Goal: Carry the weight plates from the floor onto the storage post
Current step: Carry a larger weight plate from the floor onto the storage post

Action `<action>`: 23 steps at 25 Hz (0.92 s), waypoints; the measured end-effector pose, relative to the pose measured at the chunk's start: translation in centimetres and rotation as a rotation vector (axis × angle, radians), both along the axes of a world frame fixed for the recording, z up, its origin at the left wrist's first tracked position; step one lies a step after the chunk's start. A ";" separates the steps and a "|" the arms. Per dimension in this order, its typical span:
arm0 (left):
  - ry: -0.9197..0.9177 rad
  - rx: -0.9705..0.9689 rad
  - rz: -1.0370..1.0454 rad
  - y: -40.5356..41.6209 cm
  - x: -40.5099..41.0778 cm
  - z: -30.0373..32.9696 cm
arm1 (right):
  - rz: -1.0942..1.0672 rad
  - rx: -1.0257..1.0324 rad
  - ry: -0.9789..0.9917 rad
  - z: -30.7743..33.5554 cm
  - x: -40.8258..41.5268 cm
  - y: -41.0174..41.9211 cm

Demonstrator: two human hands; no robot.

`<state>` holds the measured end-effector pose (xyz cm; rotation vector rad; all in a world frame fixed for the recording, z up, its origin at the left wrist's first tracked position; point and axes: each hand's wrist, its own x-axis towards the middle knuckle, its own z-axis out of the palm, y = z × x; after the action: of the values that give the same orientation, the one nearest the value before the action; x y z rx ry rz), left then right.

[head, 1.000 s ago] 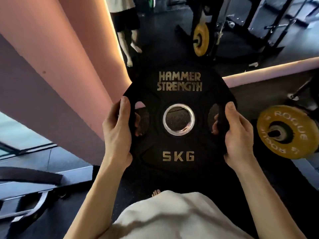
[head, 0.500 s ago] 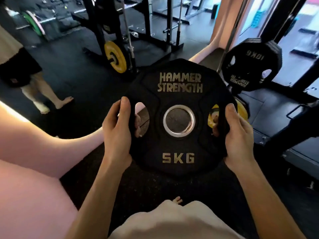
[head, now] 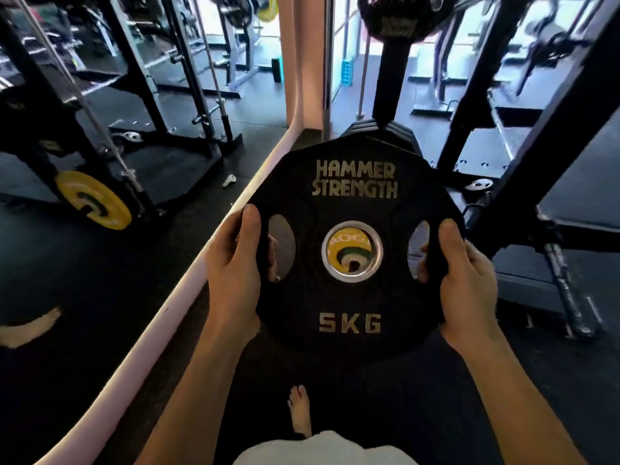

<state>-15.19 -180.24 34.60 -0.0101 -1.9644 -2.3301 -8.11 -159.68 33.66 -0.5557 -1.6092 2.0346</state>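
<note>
A black 5 kg weight plate (head: 352, 297) marked HAMMER STRENGTH is held up flat toward me at chest height. My left hand (head: 235, 273) grips its left edge, fingers through the left grip slot. My right hand (head: 466, 280) grips the right edge the same way. Through the plate's centre hole shows part of a yellow plate (head: 350, 251) behind it. Above and beyond stands a black upright post (head: 392, 78) with another black plate (head: 399, 15) hanging at the top edge of the view.
A mirror wall with a pink base strip (head: 188, 283) runs along the left, showing a rack and a yellow plate (head: 94, 199). Slanted black rack beams (head: 523, 182) stand at the right. My bare foot (head: 300, 411) is on the dark rubber floor.
My view has swung right: the mirror wall slid to the left and the rack with the black hanging plate came nearer and centred. Both hands keep the same grip on the 5 kg plate.
</note>
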 end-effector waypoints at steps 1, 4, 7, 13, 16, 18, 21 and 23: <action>0.011 0.011 -0.021 0.6 -2.1 0.2 | -0.046 0.011 0.006 0.2 -1.5 0.4; 0.057 0.035 -0.103 2.3 -8.2 1.5 | -0.164 0.054 0.025 1.1 -6.1 1.5; 0.093 0.067 -0.174 4.4 -13.3 3.5 | -0.241 0.083 0.071 3.0 -10.0 2.8; 0.226 0.078 -0.257 9.3 -21.8 7.6 | -0.304 0.105 0.156 7.1 -16.6 7.0; 0.268 0.113 -0.263 12.2 -24.8 9.8 | -0.325 0.150 0.195 9.0 -19.6 9.8; 0.293 0.149 -0.262 14.7 -27.0 11.6 | -0.323 0.144 0.239 10.7 -21.9 12.2; 0.358 0.200 -0.291 18.0 -30.0 14.3 | -0.315 0.183 0.294 13.6 -24.9 15.2; 0.400 0.224 -0.301 19.7 -32.1 16.1 | -0.312 0.226 0.317 15.2 -26.9 17.0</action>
<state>-47.31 -160.51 50.67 -0.7404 -1.5918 -2.4611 -35.01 -142.68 48.87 -0.3532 -1.4355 1.5962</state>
